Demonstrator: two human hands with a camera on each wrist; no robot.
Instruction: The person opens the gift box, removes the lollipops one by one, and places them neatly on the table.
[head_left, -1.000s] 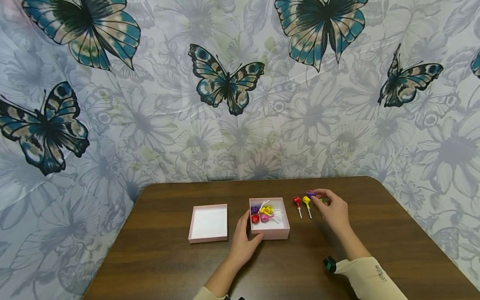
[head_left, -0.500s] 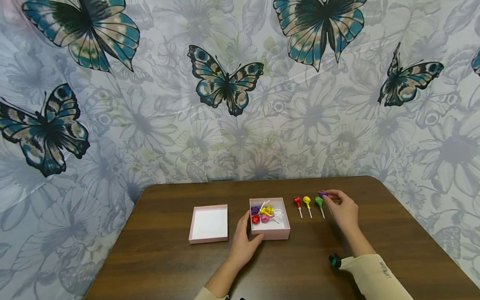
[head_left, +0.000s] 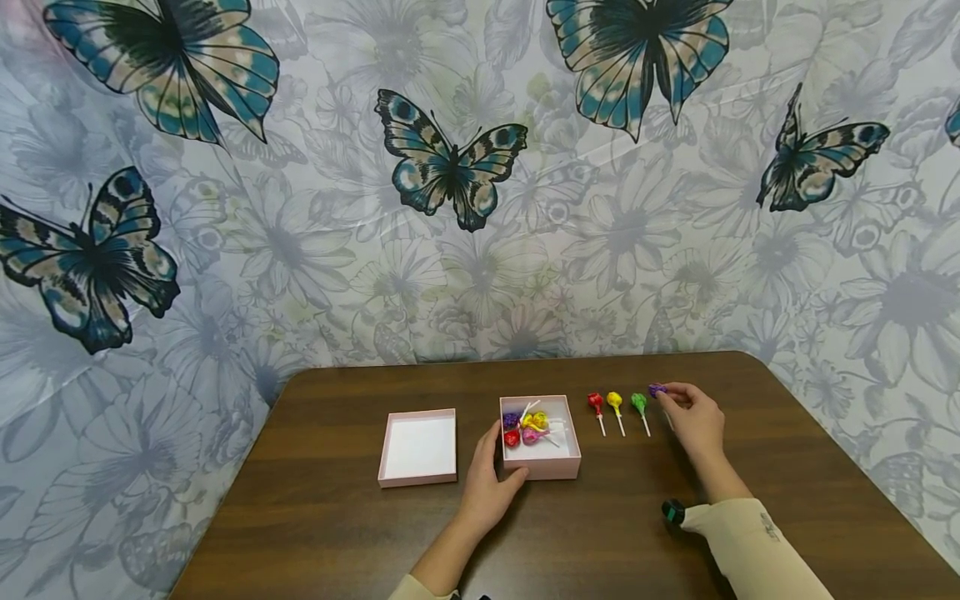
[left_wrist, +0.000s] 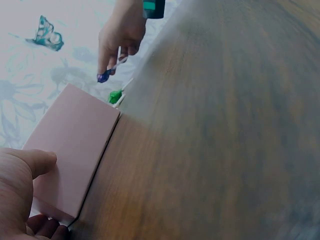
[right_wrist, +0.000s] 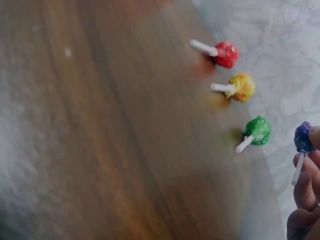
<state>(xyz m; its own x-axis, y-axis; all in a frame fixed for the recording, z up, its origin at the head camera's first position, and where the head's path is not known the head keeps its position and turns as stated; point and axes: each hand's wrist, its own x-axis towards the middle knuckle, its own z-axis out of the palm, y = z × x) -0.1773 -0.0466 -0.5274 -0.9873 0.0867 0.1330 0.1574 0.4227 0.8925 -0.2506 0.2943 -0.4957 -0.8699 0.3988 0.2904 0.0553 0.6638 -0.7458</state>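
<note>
My right hand (head_left: 696, 418) pinches a purple-wrapped lollipop (right_wrist: 303, 137) by its candy head, its white stick pointing down in the right wrist view. Just left of it, a green lollipop (head_left: 639, 403), a yellow lollipop (head_left: 614, 401) and a red lollipop (head_left: 596, 402) lie in a row on the table, sticks toward me. My left hand (head_left: 486, 487) grips the left side and near corner of a pink box (head_left: 551, 469), thumb on the front wall. Inside the box sit several lollipops (head_left: 533, 421), purple, red, yellow and pink.
A pink-edged lid (head_left: 418, 447), white inside, lies left of the box on the brown wooden table (head_left: 330, 517). Behind the table's far edge hangs a floral cloth (head_left: 465, 283) printed with butterflies. A dark band with a green patch (head_left: 673, 512) is at my right sleeve.
My right hand has carried the purple lollipop rightward, past the green one, which was mostly covered before and now shows fully. The left hand has stayed on the box.
</note>
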